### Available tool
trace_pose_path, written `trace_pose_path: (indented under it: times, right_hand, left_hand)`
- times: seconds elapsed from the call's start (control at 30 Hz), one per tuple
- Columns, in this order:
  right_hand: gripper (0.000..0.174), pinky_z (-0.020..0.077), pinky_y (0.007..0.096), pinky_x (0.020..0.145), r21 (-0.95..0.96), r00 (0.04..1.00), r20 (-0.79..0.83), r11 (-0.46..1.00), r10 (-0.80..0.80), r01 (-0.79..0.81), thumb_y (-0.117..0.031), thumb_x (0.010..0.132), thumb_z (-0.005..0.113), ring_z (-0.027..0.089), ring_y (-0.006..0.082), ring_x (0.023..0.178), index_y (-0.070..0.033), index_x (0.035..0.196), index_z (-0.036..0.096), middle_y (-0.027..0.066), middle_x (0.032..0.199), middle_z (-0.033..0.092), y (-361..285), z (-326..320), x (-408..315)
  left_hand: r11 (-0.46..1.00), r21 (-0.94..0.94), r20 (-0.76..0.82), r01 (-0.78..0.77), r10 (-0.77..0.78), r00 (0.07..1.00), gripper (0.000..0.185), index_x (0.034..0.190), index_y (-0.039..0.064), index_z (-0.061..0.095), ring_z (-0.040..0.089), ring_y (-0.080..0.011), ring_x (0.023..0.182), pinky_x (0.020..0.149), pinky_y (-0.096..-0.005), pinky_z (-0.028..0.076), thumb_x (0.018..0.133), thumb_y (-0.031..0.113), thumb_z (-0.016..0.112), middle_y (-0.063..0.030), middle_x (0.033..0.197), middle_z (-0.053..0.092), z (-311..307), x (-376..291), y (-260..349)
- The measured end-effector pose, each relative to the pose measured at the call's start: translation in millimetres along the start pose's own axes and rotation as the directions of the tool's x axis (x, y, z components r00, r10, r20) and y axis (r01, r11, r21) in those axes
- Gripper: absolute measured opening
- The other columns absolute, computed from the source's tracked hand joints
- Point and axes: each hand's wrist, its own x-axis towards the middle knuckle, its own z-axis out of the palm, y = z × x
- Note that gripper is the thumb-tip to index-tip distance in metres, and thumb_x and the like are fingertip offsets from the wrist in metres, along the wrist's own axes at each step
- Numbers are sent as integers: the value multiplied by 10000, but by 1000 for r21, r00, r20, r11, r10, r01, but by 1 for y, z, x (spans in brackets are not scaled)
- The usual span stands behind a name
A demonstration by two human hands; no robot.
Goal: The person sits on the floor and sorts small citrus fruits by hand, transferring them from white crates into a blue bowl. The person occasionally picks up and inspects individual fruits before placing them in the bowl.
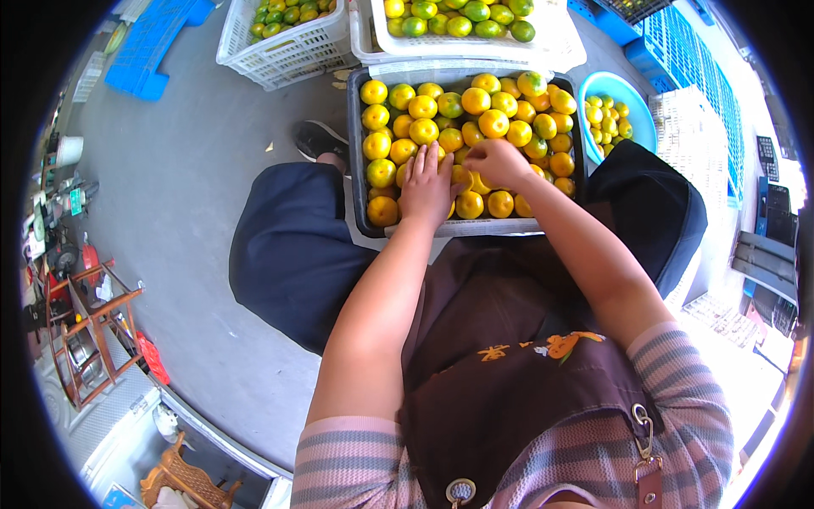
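Note:
A black plastic crate [357, 159] full of yellow-orange mandarins with some green patches [493, 123] stands between my knees. Newspaper [474, 228] lines its near and far sides. My left hand [431, 188] lies palm down on the fruit left of centre, fingers stretched forward and thumb beside a mandarin [462, 179]. Just right of it, my right hand [499, 163] reaches into the fruit with bent fingers pointing left. Its fingertips are partly hidden, so whether they grip a mandarin is unclear.
Beyond the crate stand a white basket [299, 51] and a white tray [559, 38] of greener mandarins. A light blue basin [643, 114] with mandarins sits to the right. Blue crates [687, 63] line the far right; a blue pallet [149, 44] and wooden stool [95, 318] are left.

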Motion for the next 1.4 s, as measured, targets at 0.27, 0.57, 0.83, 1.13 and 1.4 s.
trace_pose_path:
  times: [0.27,0.57,0.83,1.13,1.4]
  right_hand:
    - [296,619,457,893,953,994,109,281,21,-110,-224,982,692,589,223,1177,-64,1227,644,83,1237,611,-28,-37,31]
    - [416,586,355,944,932,997,-36,358,-63,56,-124,961,702,622,227,1171,28,1327,575,137,1292,606,-49,-43,66]
    - [655,553,394,943,89,946,-50,942,-319,322,-456,835,818,710,314,1046,10,1274,676,183,1156,738,-77,-17,153]
    - [420,559,374,854,-114,903,-237,933,-359,341,-413,936,722,699,240,919,-73,1183,733,173,1011,749,-73,-10,152]
    - [450,544,412,943,-238,906,-230,923,-356,302,-314,881,762,689,322,1037,-75,1253,681,176,1113,723,-15,-97,96]
  left_hand:
    - [978,-173,-259,116,-159,953,429,1341,100,633,631,-375,1118,981,-458,502,922,157,708,-139,1190,700,-32,82,-58]
    - [910,-309,-147,277,-334,931,450,1277,123,697,669,-393,1012,914,-455,547,863,259,810,-186,1192,642,-3,122,-51]
    - [799,-551,-559,241,-567,604,270,1187,55,702,709,-242,875,764,-361,584,954,-34,599,-142,998,706,-32,98,-108]
    - [992,-101,-421,74,-110,900,444,1307,169,679,576,-307,1212,1057,-465,436,873,207,768,-78,1247,668,-32,99,-97]
    - [975,-124,-190,185,-206,960,536,1284,164,634,573,-334,1192,992,-458,482,801,246,851,-74,1245,620,-37,113,-91]
